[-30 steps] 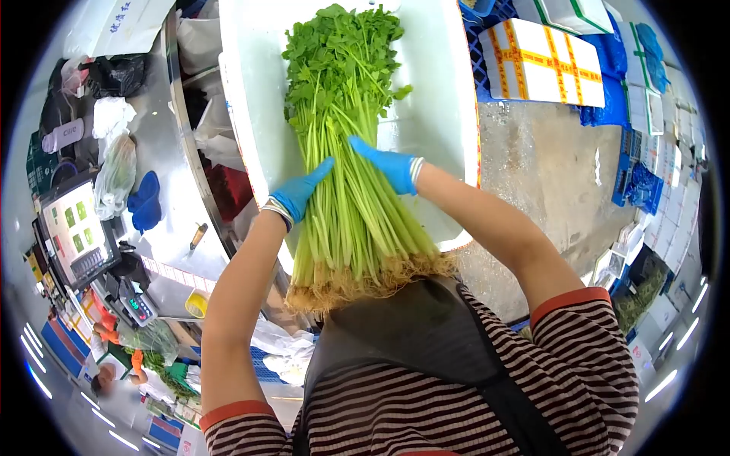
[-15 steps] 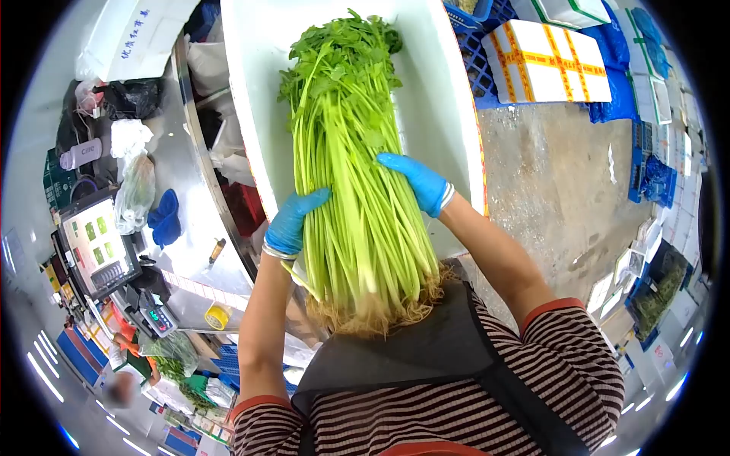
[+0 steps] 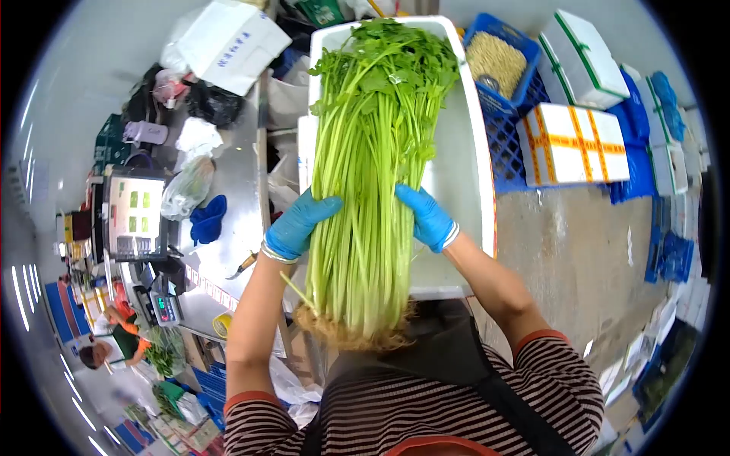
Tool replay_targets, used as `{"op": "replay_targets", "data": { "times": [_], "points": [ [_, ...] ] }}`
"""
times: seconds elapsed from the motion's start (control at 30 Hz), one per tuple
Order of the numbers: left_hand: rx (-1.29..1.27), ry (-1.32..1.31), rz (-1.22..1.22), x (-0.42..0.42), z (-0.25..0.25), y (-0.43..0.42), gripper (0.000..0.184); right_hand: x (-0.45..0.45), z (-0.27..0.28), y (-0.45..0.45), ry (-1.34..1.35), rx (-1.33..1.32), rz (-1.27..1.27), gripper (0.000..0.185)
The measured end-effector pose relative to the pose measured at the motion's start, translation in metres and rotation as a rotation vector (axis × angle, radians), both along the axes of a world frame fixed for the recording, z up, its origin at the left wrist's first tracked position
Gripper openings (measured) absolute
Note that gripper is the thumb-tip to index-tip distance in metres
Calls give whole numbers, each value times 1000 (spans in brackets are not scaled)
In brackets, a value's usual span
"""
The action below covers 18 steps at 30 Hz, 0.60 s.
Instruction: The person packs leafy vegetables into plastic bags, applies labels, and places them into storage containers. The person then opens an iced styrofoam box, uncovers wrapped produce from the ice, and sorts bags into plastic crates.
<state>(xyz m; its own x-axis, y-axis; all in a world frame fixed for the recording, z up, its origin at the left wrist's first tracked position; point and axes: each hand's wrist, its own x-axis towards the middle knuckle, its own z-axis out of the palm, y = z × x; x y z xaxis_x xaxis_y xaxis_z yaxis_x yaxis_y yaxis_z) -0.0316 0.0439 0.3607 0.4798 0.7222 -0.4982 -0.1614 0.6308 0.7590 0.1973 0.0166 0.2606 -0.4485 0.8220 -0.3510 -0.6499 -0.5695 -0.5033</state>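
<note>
Both my hands, in blue gloves, grip a large bundle of celery (image 3: 369,182) from its two sides. My left hand (image 3: 299,222) presses on its left edge, thumb over the stalks. On the opposite edge is my right hand (image 3: 428,216), its thumb on top and the other fingers partly hidden. Leafy tops point away from me, while the brown roots (image 3: 353,328) hang near my dark apron (image 3: 411,334). Beneath the bundle stands a long white foam box (image 3: 460,266); its right inner side shows.
Left is a metal table (image 3: 239,152) with a screen (image 3: 137,213), a scale (image 3: 163,308), a knife (image 3: 245,264) and yellow tape (image 3: 222,324). A taped white box (image 3: 574,144) and blue crate (image 3: 498,64) stand right. Another person (image 3: 114,346) works at far left.
The view has turned, so the box and table appear shifted right and down. The celery now stands straighter, its root end further left, still between both hands.
</note>
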Motion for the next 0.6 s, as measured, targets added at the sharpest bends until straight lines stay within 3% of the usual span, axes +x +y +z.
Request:
{"op": "replay_targets", "data": {
  "times": [0.07,0.1,0.2,0.23,0.27,0.33,0.43,0.5,0.53,0.6],
  "points": [
    [139,125,-87,-7,35,3,68,-15,17,2,-29,56,53,62],
    [204,215,-148,-7,59,1,75,-12,22,-2,-12,166,127,79],
    [367,396,-264,-19,77,-15,84,-9,5,-4,454,332,269,106],
    [371,317,-267,-15,71,-24,98,-14,7,-5,437,294,285,112],
    [588,500,-345,-11,45,-33,117,-21,4,-6,332,263,289,114],
    [863,933,-236,19,24,-58,144,-35,-9,-9,109,205,300,117],
    [716,1278,-154,51,28,-75,128,-67,-22,-7,412,190,206,111],
    [635,1445,-143,64,42,-83,122,-87,-6,-20,383,275,192,93],
    [679,1591,-126,68,39,-89,107,-97,4,-25,368,317,184,85],
    [775,1887,-97,72,39,-99,79,-118,5,-39,-179,526,106,68]
  ]
}}
